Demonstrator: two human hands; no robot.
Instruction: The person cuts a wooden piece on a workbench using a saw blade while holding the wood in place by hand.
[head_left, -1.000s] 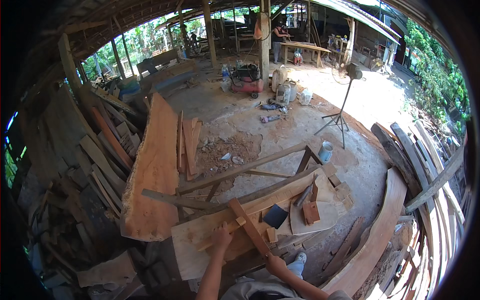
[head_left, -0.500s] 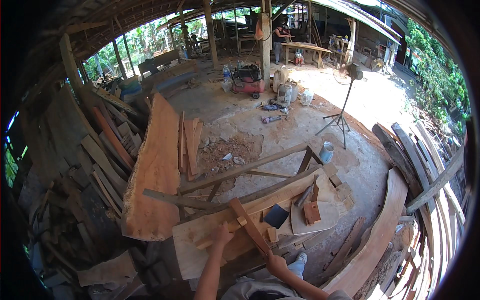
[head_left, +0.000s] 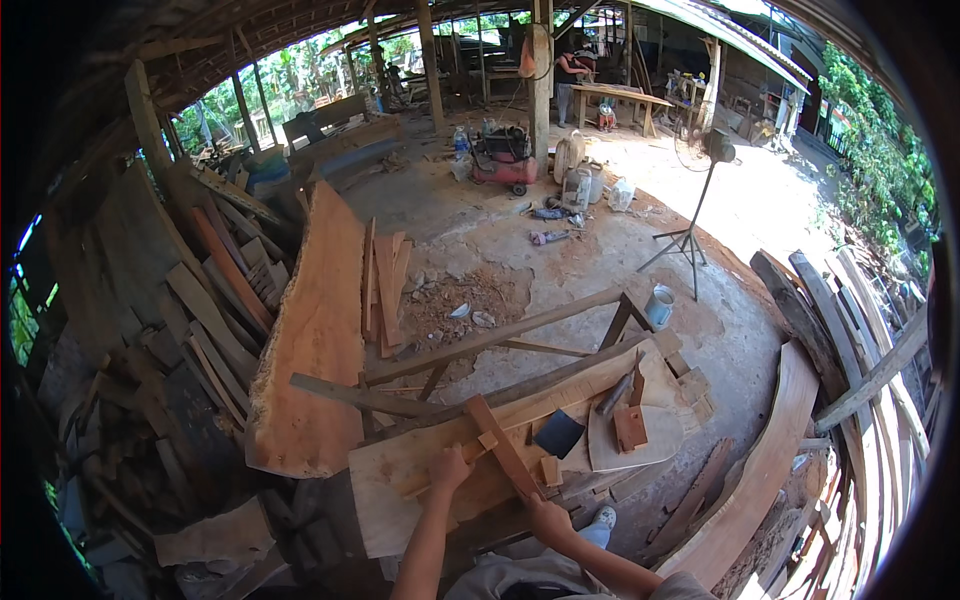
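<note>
The left hand (head_left: 450,468), arm stretched forward, is wrapped around a narrow pale strip (head_left: 477,449) slanting up-right over a broad plank (head_left: 383,490); crossing the strip, a straight reddish-brown board (head_left: 509,456) runs from upper left to lower right, near end clasped by the right hand (head_left: 550,522).

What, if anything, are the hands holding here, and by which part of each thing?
The left hand holds a pale wooden strip around its middle; the right hand holds a reddish-brown board by its near end.
</note>
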